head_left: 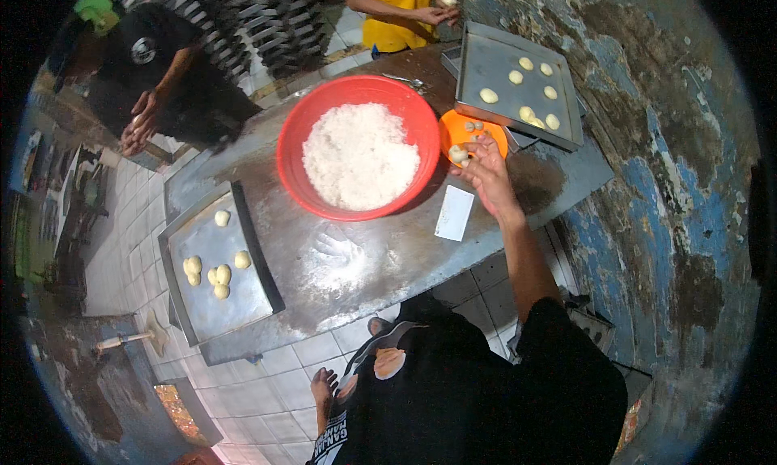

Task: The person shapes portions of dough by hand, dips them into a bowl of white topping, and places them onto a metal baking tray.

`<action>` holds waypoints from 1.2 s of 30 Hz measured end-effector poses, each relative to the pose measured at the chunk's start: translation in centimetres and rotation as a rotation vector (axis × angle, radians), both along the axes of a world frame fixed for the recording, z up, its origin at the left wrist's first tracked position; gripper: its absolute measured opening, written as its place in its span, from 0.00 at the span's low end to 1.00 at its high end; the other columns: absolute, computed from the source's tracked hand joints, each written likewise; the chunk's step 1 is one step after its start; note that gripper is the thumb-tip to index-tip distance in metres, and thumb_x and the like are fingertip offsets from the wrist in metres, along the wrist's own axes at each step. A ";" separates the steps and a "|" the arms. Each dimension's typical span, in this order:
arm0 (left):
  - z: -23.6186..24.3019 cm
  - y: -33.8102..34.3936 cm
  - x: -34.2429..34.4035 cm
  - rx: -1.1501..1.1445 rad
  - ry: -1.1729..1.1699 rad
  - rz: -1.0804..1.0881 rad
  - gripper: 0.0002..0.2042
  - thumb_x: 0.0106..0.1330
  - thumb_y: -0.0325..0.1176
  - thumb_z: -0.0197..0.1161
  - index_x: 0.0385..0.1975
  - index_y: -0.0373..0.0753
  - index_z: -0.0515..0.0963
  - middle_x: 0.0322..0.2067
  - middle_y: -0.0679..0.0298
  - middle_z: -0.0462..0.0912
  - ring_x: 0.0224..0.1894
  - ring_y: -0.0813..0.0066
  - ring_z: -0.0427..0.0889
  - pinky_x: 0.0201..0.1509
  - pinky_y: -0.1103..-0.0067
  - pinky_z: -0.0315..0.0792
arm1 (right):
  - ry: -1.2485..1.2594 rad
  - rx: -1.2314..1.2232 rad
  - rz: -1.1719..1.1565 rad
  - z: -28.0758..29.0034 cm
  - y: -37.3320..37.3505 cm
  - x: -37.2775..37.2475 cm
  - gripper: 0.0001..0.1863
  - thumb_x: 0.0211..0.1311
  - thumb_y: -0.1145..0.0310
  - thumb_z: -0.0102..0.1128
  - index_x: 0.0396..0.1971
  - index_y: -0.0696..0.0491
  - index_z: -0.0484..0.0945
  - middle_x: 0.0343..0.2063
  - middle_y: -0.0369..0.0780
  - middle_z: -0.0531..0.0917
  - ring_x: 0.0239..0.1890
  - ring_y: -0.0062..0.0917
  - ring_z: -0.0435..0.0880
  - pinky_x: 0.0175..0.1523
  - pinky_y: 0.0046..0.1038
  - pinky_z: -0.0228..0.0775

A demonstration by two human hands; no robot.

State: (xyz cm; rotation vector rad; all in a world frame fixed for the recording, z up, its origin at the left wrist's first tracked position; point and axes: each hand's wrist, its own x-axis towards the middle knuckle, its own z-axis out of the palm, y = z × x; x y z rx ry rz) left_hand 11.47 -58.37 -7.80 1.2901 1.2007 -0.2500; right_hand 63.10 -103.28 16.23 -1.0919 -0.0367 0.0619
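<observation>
My right hand [486, 169] holds a small pale dough ball [458, 154] at the near side of an orange bowl [473, 118], which has small greyish lumps in it. Just left of it is a large red basin [287, 161] of white flaky or powdery material [360, 149]. A white card [454, 214] lies below them on the metal table [388, 254]. My left hand [324, 384] hangs low beside my body, below the table's near edge, its fingers loosely bent and apart with nothing visible in them. A metal tray [267, 295] with several dough balls [222, 276] rests at the table's left.
Another tray [550, 137] with several dough pieces lies at the back right. A person in black [142, 68] stands back left, another in yellow [396, 12] at the back, holding something pale. Stacked trays [251, 20] stand behind. A weathered surface [672, 222] fills the right.
</observation>
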 end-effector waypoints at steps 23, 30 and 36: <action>-4.2 0.0 -13.4 -0.178 0.040 0.204 0.25 0.77 0.42 0.52 0.67 0.34 0.65 0.60 0.51 0.75 0.59 0.54 0.78 0.58 0.62 0.76 | -0.039 0.659 1.243 14.4 17.0 -22.4 0.43 0.62 0.53 0.73 0.69 0.47 0.55 0.45 0.40 0.84 0.36 0.17 0.78 0.42 0.20 0.70; 0.2 -3.3 -3.7 -0.043 0.148 0.031 0.25 0.75 0.43 0.56 0.64 0.31 0.69 0.53 0.52 0.80 0.52 0.59 0.82 0.51 0.67 0.78 | -0.396 -1.038 0.306 -6.7 4.7 -19.1 0.31 0.59 0.58 0.70 0.60 0.54 0.74 0.55 0.49 0.80 0.59 0.48 0.76 0.64 0.45 0.67; 6.1 -6.5 3.3 0.109 0.171 -0.116 0.26 0.74 0.44 0.60 0.62 0.29 0.72 0.47 0.53 0.85 0.46 0.63 0.86 0.44 0.71 0.80 | -0.223 -1.658 -0.113 -15.3 -11.1 -16.0 0.40 0.60 0.52 0.69 0.67 0.57 0.67 0.68 0.52 0.68 0.74 0.50 0.57 0.76 0.56 0.44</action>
